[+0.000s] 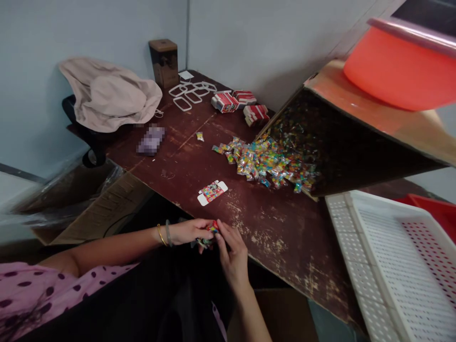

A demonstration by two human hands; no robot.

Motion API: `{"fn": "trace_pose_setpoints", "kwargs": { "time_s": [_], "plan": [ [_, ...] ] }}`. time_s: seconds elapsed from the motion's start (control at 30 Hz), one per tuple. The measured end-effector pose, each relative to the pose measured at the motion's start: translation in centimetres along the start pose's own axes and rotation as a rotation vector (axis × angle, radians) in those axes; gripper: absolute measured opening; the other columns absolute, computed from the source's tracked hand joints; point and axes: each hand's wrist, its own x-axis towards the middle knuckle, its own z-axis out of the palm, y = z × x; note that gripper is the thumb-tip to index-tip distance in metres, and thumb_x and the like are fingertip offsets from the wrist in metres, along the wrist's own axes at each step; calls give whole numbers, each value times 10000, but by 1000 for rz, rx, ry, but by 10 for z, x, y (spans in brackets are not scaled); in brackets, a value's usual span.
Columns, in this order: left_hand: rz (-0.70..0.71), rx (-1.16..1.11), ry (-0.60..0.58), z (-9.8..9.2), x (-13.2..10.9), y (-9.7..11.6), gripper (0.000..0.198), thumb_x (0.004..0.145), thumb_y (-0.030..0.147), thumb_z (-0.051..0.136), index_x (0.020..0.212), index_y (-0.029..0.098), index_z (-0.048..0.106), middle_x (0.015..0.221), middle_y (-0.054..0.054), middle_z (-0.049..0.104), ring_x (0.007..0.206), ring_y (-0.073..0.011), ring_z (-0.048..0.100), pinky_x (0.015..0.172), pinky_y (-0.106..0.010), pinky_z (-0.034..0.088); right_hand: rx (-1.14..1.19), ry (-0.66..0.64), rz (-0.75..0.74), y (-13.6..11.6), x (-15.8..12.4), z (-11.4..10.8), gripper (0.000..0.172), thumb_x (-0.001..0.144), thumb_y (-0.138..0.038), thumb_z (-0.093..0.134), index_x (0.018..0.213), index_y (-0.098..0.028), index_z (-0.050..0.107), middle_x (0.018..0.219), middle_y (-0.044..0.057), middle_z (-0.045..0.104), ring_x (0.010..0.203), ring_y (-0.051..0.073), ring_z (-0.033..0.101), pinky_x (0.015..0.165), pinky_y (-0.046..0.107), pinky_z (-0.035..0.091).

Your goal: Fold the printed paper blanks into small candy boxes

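My left hand [192, 231] is closed around a small bunch of colourful candy packets [204, 243], held just off the table's front edge. Between the fingertips of both hands is a small red and multicoloured thing [213, 227]; whether it is a box or a packet is hard to tell. My right hand [232, 244] pinches it from the right, and the fingers partly cover it. On the table beyond the hands lies a flattened, printed small carton [213, 191] with white end flaps. A heap of clear-wrapped candy packets [260, 159] spills from a tipped cardboard box [356, 152].
The worn brown table [263, 228] carries bundled red-and-white cartons [225, 102], white rings [183, 103], a single packet [200, 137], a blurred purple item [151, 140] and a beige cloth hat [110, 95]. A white perforated basket [402, 256] stands right; an orange basin [402, 71] rests on the box.
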Motion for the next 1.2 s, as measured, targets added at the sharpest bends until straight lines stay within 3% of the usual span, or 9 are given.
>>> {"fn": "trace_pose_setpoints", "kwargs": {
  "time_s": [0.17, 0.3, 0.43, 0.57, 0.63, 0.73, 0.9, 1.07, 1.2],
  "plan": [
    [14, 157, -123, 14, 10, -2, 394, 772, 401, 695, 1113, 220, 621, 986, -34, 609, 868, -170, 595, 726, -286, 497, -37, -136, 231, 13, -52, -65, 285, 932, -339, 529, 1149, -282, 705, 1105, 88, 714, 998, 241, 666, 884, 386, 529],
    [197, 438, 318, -19, 18, 26, 278, 801, 319, 633, 1036, 174, 671, 893, -29, 636, 761, -136, 569, 694, -247, 458, -303, -314, 237, 33, -78, -113, 197, 840, -391, 638, 920, -283, 783, 937, 89, 753, 868, 272, 710, 734, 351, 581],
    [206, 312, 541, -54, 12, 48, 254, 821, 379, 568, 902, 149, 639, 661, 24, 589, 556, -95, 510, 516, -199, 384, -399, -197, 54, 33, -23, -51, 339, 877, -395, 601, 1177, -261, 683, 1215, 118, 661, 1120, 294, 621, 945, 454, 516],
    [101, 329, 532, -71, -16, 45, 311, 817, 465, 572, 790, 157, 607, 558, 52, 544, 472, -76, 483, 447, -175, 335, -462, -200, -173, 29, 54, 38, 891, 701, -447, 791, 1452, -172, 398, 1481, 197, 408, 1376, 398, 342, 1085, 626, 305],
    [59, 347, 561, -75, -31, 34, 379, 817, 532, 558, 761, 158, 589, 498, 66, 514, 417, -75, 453, 407, -176, 306, -505, -204, -231, 35, 61, 58, 821, 707, -336, 799, 1423, -155, 440, 1452, 216, 444, 1348, 416, 383, 1058, 657, 314],
    [-71, 262, 516, -73, -44, 12, 550, 814, 675, 477, 797, 141, 609, 505, 29, 571, 404, -103, 489, 409, -209, 355, -421, -212, -336, 41, 26, 63, 426, 871, -111, 560, 1279, -227, 600, 1269, 137, 639, 1172, 293, 593, 964, 505, 489],
    [-202, -296, 128, -36, -29, -24, 489, 681, 498, 747, 1022, 157, 666, 877, -40, 706, 747, -139, 627, 683, -246, 457, -195, -256, -343, 16, -49, 41, 388, 889, -170, 589, 1245, -321, 616, 1142, 56, 703, 1125, 254, 618, 941, 445, 518],
    [-170, 7, -84, -7, -13, -34, 200, 606, 243, 764, 730, 177, 622, 641, 50, 621, 573, -99, 529, 550, -213, 385, -211, 59, -96, 8, -48, 18, 303, 887, -230, 592, 1181, -280, 642, 1126, 90, 658, 1058, 262, 596, 901, 452, 488],
    [-143, 56, -58, 0, -12, -33, 192, 586, 131, 648, 747, 188, 562, 574, 89, 531, 514, -74, 450, 510, -201, 342, -120, 69, 7, 15, -36, 15, 94, 865, -285, 617, 811, -214, 648, 1195, 105, 603, 1165, 268, 517, 982, 465, 418]
  ]
}}
